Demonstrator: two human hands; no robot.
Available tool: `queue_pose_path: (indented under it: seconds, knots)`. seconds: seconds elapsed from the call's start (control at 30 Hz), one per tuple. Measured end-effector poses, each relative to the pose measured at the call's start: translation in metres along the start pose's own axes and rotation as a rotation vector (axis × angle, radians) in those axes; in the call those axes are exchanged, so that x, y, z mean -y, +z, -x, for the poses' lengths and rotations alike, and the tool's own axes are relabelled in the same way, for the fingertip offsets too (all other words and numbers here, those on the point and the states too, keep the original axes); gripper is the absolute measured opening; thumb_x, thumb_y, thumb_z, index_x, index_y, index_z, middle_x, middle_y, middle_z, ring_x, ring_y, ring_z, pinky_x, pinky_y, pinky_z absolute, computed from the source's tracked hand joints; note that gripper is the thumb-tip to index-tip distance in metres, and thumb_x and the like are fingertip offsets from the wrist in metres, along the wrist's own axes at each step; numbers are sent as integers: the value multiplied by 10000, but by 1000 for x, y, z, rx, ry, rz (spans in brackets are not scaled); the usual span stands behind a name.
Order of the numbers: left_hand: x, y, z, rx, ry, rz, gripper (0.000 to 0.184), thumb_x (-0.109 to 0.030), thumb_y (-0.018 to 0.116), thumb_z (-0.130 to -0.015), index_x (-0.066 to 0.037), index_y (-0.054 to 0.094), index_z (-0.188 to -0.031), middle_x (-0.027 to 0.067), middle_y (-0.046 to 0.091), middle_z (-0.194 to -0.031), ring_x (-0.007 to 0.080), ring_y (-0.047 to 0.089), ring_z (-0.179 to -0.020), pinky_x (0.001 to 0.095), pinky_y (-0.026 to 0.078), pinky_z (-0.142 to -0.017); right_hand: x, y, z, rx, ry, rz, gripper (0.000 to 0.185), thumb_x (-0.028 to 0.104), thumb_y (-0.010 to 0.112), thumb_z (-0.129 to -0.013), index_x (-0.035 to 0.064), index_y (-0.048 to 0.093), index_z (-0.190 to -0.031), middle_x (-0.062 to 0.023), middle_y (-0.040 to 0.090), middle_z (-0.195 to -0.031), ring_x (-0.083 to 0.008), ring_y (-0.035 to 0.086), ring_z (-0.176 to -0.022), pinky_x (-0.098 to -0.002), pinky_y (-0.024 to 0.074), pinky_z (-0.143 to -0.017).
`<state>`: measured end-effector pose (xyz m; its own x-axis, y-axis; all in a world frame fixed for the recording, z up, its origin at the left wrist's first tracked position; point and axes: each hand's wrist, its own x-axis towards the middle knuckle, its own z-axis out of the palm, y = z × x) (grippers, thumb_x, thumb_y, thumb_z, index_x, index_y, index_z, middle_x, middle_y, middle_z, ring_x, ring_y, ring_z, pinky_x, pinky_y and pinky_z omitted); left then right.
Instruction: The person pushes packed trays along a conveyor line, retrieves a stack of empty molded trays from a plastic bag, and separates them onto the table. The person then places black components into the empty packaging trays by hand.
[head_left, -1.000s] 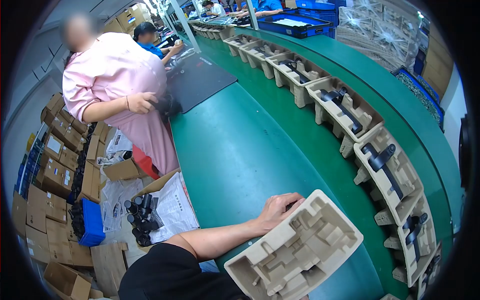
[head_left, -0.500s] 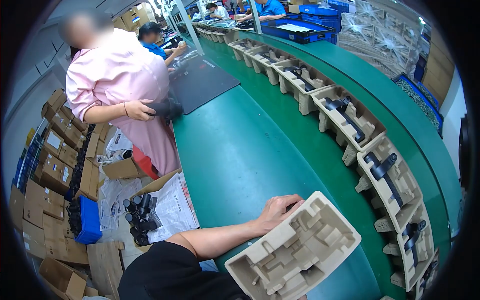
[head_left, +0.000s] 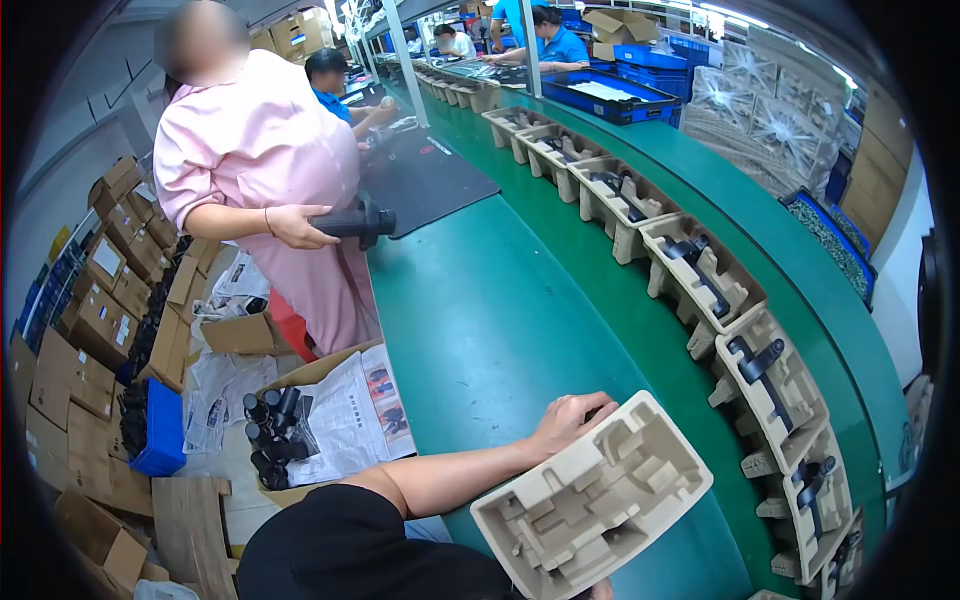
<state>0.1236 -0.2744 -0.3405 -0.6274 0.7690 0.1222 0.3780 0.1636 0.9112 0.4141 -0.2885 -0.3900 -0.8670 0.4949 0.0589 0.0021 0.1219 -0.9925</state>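
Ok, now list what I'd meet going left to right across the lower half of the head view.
Blue bin → open carton of black parts → empty molded tray → row of loaded trays.

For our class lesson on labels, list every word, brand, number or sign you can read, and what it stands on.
No text is readable with certainty.
Printed sheet: characters too small.
Black mat: red and white marks, too small.
Stacked cartons: labels and print too blurred.
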Motion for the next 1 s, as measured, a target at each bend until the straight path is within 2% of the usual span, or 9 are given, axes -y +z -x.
queue_pose_path:
  seconds: [0.2,0.47,0.8,1.0]
  knots:
    - [3,-3,-5,29,-53,-16,331,-347,487,-915,-55,641,-896,155,615,-706,301,577,-619,408,439,-565,19,3,-12,-6,-27,29,797,633,639,-732,-52,543,-1127,-191,594,-1032,-287,569,-914,-397,458,-788]
    - [6,-7,-8,0,-20,-1,339,-349,484,-914,-49,640,-885,157,605,-687,297,568,-605,411,437,-562,36,7,-22,-7,16,4,771,629,622,-749,-54,557,-1099,-196,604,-1008,-302,580,-891,-397,465,-772]
    - [10,-13,-13,12,-28,-3,336,-344,486,-914,-49,643,-875,155,605,-684,295,570,-601,406,435,-553,34,14,-30,-37,-33,22,737,620,620,-755,-48,577,-1063,-198,620,-968,-332,599,-865,-404,473,-765]
    - [16,-15,-15,8,1,-1,322,-336,492,-913,-51,641,-883,152,605,-687,286,568,-594,399,432,-544,29,14,-32,-25,-28,9,738,609,622,-760,-59,571,-1071,-192,622,-976,-316,601,-878,-397,473,-772]
